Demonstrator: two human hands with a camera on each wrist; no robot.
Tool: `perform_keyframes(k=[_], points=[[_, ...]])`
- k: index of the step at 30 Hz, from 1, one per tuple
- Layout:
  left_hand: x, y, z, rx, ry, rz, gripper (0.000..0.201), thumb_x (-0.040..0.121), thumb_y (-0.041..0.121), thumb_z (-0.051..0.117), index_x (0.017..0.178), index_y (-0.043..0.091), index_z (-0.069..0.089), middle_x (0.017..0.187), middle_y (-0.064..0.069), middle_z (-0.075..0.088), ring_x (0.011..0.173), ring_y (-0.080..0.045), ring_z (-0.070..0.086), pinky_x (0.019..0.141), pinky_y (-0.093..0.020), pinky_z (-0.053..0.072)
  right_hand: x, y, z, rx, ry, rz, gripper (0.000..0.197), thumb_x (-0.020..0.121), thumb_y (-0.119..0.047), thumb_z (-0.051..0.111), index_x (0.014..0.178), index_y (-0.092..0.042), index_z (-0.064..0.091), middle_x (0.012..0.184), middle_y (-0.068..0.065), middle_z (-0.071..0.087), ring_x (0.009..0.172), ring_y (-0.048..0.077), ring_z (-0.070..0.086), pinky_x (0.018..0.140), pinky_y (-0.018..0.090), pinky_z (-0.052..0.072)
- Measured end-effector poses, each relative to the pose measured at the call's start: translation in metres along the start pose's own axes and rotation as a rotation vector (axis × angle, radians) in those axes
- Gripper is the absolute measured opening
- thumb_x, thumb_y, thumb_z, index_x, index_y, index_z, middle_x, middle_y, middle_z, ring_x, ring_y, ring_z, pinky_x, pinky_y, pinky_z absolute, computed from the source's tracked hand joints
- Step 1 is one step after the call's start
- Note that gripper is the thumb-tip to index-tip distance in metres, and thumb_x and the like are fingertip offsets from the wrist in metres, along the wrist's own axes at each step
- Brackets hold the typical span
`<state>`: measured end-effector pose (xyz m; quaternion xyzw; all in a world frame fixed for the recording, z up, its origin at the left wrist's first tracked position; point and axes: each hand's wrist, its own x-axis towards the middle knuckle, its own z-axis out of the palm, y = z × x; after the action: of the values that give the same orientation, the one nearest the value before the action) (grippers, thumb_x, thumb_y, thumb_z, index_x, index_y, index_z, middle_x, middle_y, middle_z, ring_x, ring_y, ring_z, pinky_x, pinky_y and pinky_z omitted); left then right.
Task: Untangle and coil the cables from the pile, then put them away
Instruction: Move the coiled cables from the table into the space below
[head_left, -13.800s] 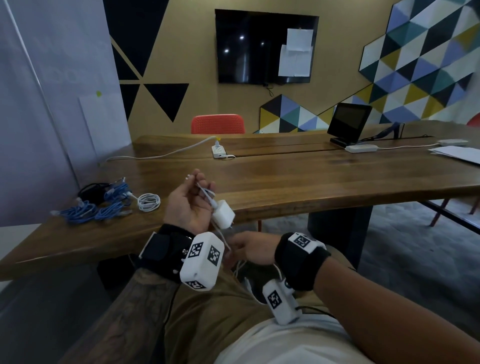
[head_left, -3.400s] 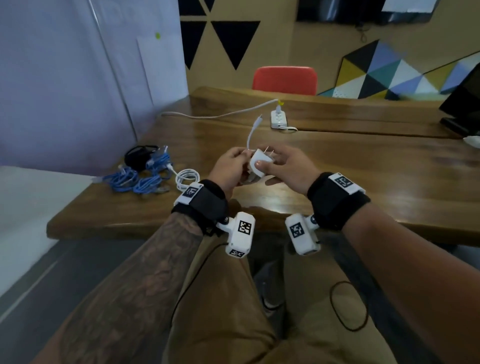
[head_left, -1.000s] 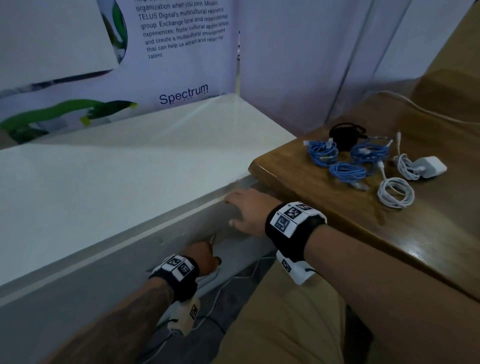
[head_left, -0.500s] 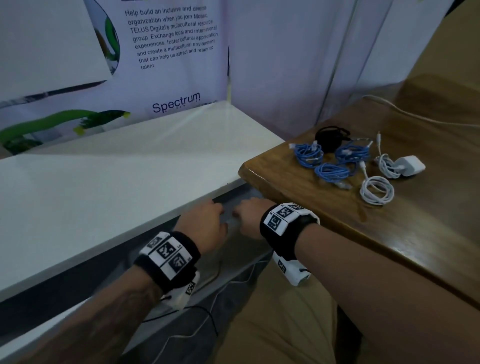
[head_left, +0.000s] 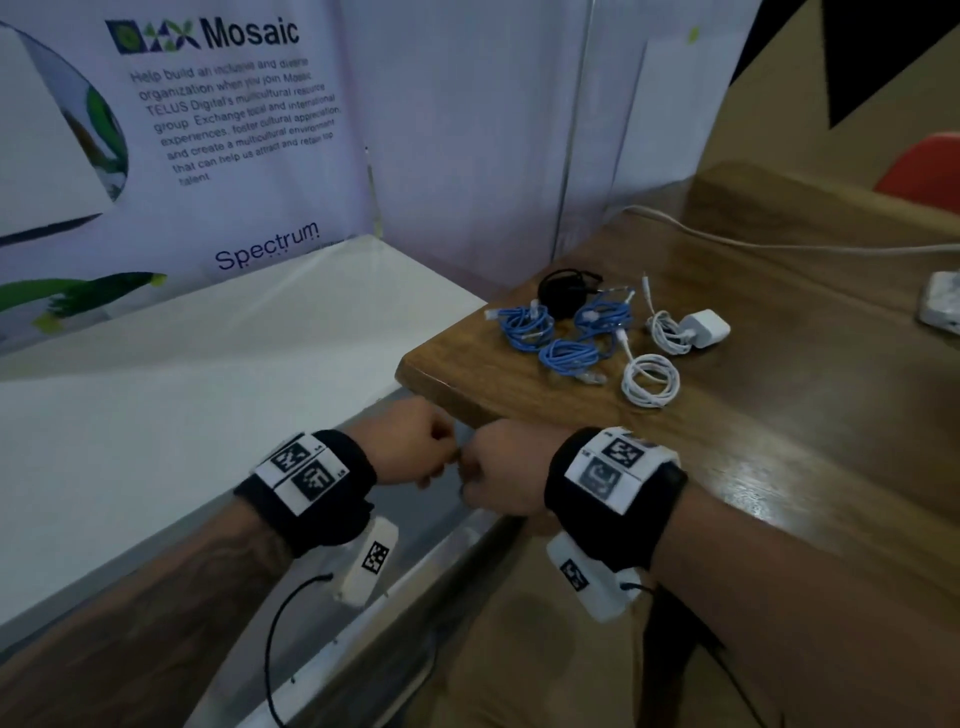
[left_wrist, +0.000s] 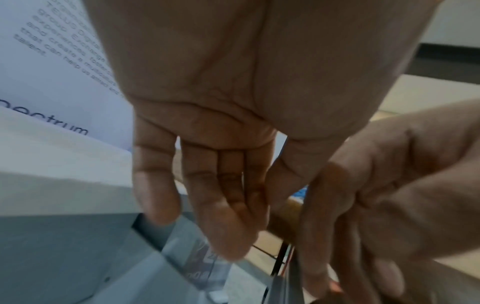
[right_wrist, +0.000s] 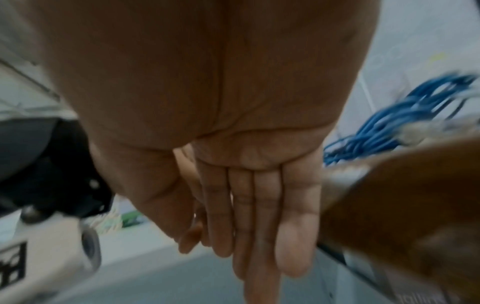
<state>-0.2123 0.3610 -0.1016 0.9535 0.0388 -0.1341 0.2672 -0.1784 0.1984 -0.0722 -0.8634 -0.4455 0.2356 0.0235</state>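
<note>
While both hands meet in the gap between a white cabinet top (head_left: 208, 374) and the corner of a wooden table (head_left: 779, 426), neither holds anything. Seen from the left wrist, the left hand (head_left: 410, 447) has its fingers (left_wrist: 223, 205) nearly straight, side by side, pointing down toward a grey ledge below the cabinet top. Seen from the right wrist, the right hand (head_left: 498, 467) has its fingers (right_wrist: 259, 216) straight and pressed together, also pointing down. From the head view the two hands sit knuckle to knuckle, just beside each other; whether they touch is unclear.

Beyond the fingertips, up on the table, lie the coiled cables: three blue cable coils (head_left: 566, 332), a black coil (head_left: 563, 291) behind them, a white cable coil (head_left: 649, 379) nearest the right hand, and a white charger with its wound cord (head_left: 696, 330) farther off. All are well apart from both hands. A printed banner (head_left: 234, 104) stands behind the cabinet.
</note>
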Motion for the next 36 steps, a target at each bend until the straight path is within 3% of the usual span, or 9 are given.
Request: perform_keyframes(k=[3, 8, 13, 18, 21, 24, 28, 32, 36], points=[[0.014, 0.023, -0.01, -0.055, 0.139, 0.085, 0.021, 0.09, 0.024, 0.054, 0.074, 0.017, 0.066, 0.07, 0.0, 0.07, 0.058, -0.013, 0.068, 0.065, -0.035, 0.058, -0.024, 0.027, -0.024, 0.093, 0.267, 0.059, 0.019, 0.092, -0.036, 0.057, 0.087, -0.02, 0.068, 0.086, -0.001, 0.065, 0.082, 0.02, 0.06, 0.069, 0.033, 0.05], [0.046, 0.061, -0.017, 0.027, 0.325, 0.19, 0.016, 0.09, 0.031, 0.056, 0.077, 0.025, 0.061, 0.074, 0.009, 0.061, 0.071, -0.012, 0.059, 0.062, -0.028, 0.046, -0.034, 0.103, -0.063, 0.23, 0.706, 0.272, 0.006, 0.091, -0.033, 0.061, 0.089, -0.028, 0.061, 0.095, -0.006, 0.065, 0.09, 0.02, 0.061, 0.079, 0.034, 0.049], [0.073, 0.09, -0.018, -0.007, 0.354, 0.237, 0.008, 0.093, 0.033, 0.055, 0.087, 0.032, 0.061, 0.087, 0.008, 0.062, 0.08, -0.014, 0.059, 0.07, -0.029, 0.046, -0.003, 0.167, -0.088, -0.036, 0.612, 0.413, 0.04, 0.082, -0.033, 0.074, 0.121, -0.027, 0.065, 0.128, 0.005, 0.059, 0.115, 0.032, 0.055, 0.096, 0.041, 0.05], [0.089, 0.102, -0.016, -0.014, 0.368, 0.222, 0.006, 0.094, 0.033, 0.055, 0.09, 0.033, 0.059, 0.092, 0.009, 0.059, 0.08, -0.012, 0.055, 0.067, -0.026, 0.038, 0.019, 0.174, -0.09, -0.203, 0.456, 0.384, 0.032, 0.083, -0.044, 0.074, 0.114, -0.035, 0.072, 0.12, 0.002, 0.067, 0.105, 0.027, 0.06, 0.086, 0.039, 0.053], [0.093, 0.101, -0.018, -0.057, 0.37, 0.21, 0.01, 0.095, 0.031, 0.055, 0.087, 0.03, 0.06, 0.092, 0.007, 0.062, 0.079, -0.013, 0.058, 0.065, -0.026, 0.041, 0.019, 0.179, -0.098, -0.164, 0.513, 0.364, 0.023, 0.086, -0.039, 0.074, 0.108, -0.034, 0.076, 0.112, -0.002, 0.071, 0.097, 0.025, 0.065, 0.082, 0.037, 0.055], [0.095, 0.101, -0.019, -0.316, 0.329, 0.154, 0.018, 0.099, 0.031, 0.051, 0.084, 0.025, 0.061, 0.087, -0.001, 0.069, 0.063, -0.015, 0.066, 0.057, -0.028, 0.049, 0.015, 0.185, -0.099, -0.085, 0.637, 0.324, 0.015, 0.085, -0.036, 0.074, 0.099, -0.036, 0.078, 0.104, -0.007, 0.072, 0.087, 0.022, 0.065, 0.074, 0.034, 0.053], [0.097, 0.11, -0.026, -0.796, 0.226, 0.015, 0.036, 0.101, 0.041, 0.046, 0.108, 0.009, 0.059, 0.099, -0.014, 0.07, 0.059, -0.024, 0.07, 0.043, -0.028, 0.047, 0.003, 0.181, -0.096, -0.117, 0.767, 0.208, 0.021, 0.084, -0.034, 0.073, 0.103, -0.031, 0.079, 0.118, -0.005, 0.069, 0.105, 0.028, 0.06, 0.09, 0.043, 0.051], [0.095, 0.12, -0.034, -1.071, 0.14, -0.031, 0.046, 0.096, 0.052, 0.051, 0.11, 0.008, 0.058, 0.101, -0.013, 0.071, 0.077, -0.029, 0.073, 0.05, -0.031, 0.052, -0.009, 0.166, -0.092, -0.182, 0.874, 0.095, 0.025, 0.083, -0.037, 0.064, 0.099, -0.026, 0.08, 0.119, 0.0, 0.068, 0.11, 0.034, 0.057, 0.092, 0.047, 0.049], [0.089, 0.115, -0.036, -1.117, 0.154, 0.051, 0.033, 0.097, 0.044, 0.054, 0.103, 0.015, 0.066, 0.092, -0.007, 0.075, 0.084, -0.024, 0.074, 0.062, -0.03, 0.051, -0.018, 0.145, -0.08, -0.274, 0.909, -0.021, 0.031, 0.089, -0.042, 0.055, 0.1, -0.027, 0.081, 0.125, 0.005, 0.065, 0.111, 0.037, 0.053, 0.089, 0.047, 0.049]])
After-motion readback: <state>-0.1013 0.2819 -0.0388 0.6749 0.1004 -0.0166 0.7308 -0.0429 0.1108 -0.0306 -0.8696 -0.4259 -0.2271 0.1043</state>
